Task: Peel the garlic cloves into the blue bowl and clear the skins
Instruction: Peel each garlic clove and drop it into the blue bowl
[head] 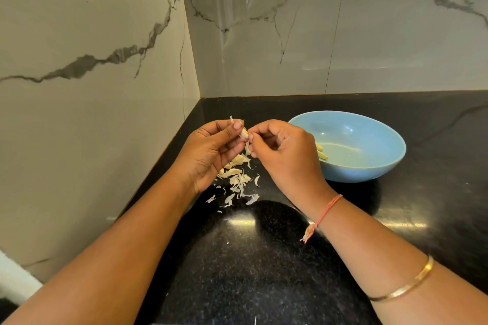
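Note:
My left hand (211, 152) holds a small garlic clove (243, 134) between thumb and fingers above the black counter. My right hand (284, 155) pinches at the clove's skin from the right, fingertips touching it. A pile of pale skins and a few unpeeled cloves (236, 175) lies on the counter just below both hands. The blue bowl (369, 166) stands to the right, behind my right hand, with peeled cloves (321, 152) partly hidden inside it.
The black granite counter (264, 258) meets marble walls at the left (92, 87) and at the back (343, 34), forming a corner behind the hands. A thread band and a gold bangle sit on my right forearm.

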{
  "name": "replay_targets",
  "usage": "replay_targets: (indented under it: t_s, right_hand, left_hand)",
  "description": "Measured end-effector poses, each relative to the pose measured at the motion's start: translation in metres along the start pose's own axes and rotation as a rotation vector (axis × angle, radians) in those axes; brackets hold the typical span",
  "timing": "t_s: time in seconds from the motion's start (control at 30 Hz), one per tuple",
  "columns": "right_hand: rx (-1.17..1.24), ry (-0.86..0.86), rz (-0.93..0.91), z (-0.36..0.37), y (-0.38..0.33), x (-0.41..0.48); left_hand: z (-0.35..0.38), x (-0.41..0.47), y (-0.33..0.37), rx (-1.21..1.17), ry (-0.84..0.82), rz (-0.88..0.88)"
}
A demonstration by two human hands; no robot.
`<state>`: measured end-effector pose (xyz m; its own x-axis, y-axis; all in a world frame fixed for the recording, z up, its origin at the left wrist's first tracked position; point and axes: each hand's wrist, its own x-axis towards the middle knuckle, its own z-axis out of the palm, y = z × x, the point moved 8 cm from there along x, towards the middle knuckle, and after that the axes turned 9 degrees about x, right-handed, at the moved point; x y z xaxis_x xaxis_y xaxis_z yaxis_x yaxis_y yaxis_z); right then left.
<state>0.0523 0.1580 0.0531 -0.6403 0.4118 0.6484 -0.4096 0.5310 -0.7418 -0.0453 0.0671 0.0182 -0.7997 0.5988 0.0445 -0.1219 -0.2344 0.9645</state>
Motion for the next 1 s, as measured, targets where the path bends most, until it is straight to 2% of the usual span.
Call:
replay_targets:
  t_s: [0.2,0.33,0.7,1.0]
  right_hand:
    - [-0.199,-0.05,-0.187,0.005,-0.011,0.0]
    - [-0.274,-0.067,-0.239,0.007,-0.014,-0.001]
    - [-0.285,-0.073,-0.22,0.005,-0.011,0.001]
    - [-0.128,0.002,-0.112,-0.002,-0.004,0.004]
  left_hand:
    - [0.001,-0.002,0.0,-0.026,0.039,0.001]
    - [0.0,-0.003,-0.003,0.001,0.065,-0.007]
    - [0.003,-0.002,-0.007,0.068,0.03,-0.02]
    - [0.007,-0.001,-0.006,0.012,-0.066,-0.054]
